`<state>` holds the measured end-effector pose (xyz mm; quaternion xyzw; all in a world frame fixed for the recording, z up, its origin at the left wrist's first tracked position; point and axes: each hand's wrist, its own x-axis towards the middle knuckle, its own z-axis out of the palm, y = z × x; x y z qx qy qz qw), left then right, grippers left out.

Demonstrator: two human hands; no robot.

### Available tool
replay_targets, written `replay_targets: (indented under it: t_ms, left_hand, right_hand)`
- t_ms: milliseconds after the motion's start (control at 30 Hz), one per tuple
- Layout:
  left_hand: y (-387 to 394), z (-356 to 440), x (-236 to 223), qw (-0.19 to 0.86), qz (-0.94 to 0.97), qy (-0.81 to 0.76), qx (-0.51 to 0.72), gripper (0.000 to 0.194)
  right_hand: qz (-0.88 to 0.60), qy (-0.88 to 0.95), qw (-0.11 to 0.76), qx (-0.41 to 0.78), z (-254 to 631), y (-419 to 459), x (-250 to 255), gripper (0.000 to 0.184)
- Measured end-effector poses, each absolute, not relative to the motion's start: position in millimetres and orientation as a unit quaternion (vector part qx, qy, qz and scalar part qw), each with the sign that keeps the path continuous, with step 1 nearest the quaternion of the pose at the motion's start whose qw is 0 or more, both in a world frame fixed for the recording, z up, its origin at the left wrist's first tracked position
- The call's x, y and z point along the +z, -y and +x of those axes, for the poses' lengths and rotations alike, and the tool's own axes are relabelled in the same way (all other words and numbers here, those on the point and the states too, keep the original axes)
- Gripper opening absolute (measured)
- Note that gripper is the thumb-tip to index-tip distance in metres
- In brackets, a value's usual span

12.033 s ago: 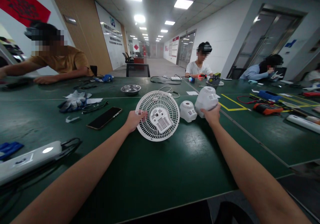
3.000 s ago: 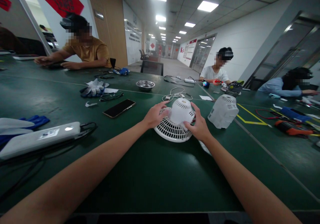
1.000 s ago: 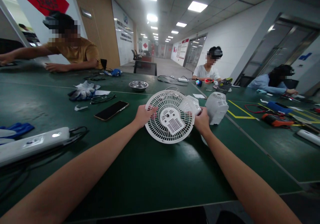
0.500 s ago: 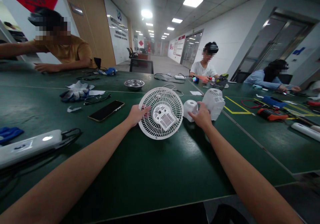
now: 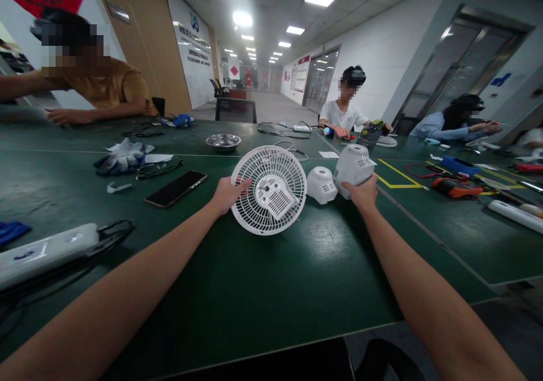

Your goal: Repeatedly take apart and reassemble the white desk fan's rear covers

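A round white fan grille [image 5: 280, 222] with a slotted motor mount at its centre stands tilted in front of me. My left hand [image 5: 226, 194] grips its left rim, thumb over the front and the other fingers hidden behind. My right hand [image 5: 362, 193] is closed around the lower right side of a larger white plastic housing [image 5: 353, 163] with vent slots. Between the grille and that housing, a smaller white vented cover [image 5: 321, 185] rests on the table, untouched by either hand.
A phone [image 5: 176, 188], gloves [image 5: 121, 157] and a metal bowl [image 5: 223, 142] lie to the left and behind. A white power strip [image 5: 51, 253] sits at near left. On the right are an orange multimeter [image 5: 456, 187] and yellow tape [image 5: 403, 185]. Several people sit around the green table [image 5: 254, 290].
My right hand has left the smaller cover and moved right to take hold of the larger housing, which now tilts. My left hand keeps its hold on the grille. The view has shifted slightly.
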<state>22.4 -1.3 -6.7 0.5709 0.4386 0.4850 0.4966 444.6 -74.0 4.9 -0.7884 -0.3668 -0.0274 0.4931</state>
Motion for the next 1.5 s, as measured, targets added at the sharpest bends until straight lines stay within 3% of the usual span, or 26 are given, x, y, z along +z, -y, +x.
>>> replay_targets:
  t_ms: [200,433,733,1200,1500]
  left_hand:
    - [1,21,-7,0.513,0.568,-0.431,0.479,0.024]
    - [-1,25,-8,0.499,0.56,-0.439,0.494,0.02]
    - [-1,23,-8,0.501,0.565,-0.435,0.491,0.02]
    - [3,21,-5,0.513,0.57,-0.425,0.481,0.019]
    - [-3,22,-11,0.504,0.572,-0.43,0.485,0.017]
  right_hand:
    - [-0.788,0.316,0.526,-0.058,444,71,5,0.087]
    - [-0.68,0.385,0.605,-0.153,407,80,36,0.079]
    - [-0.743,0.465,0.477,-0.063,367,81,26,0.083]
    - [-0.743,0.371,0.548,-0.103,463,69,13,0.092]
    - [-0.666,0.404,0.61,-0.143,469,65,10,0.078]
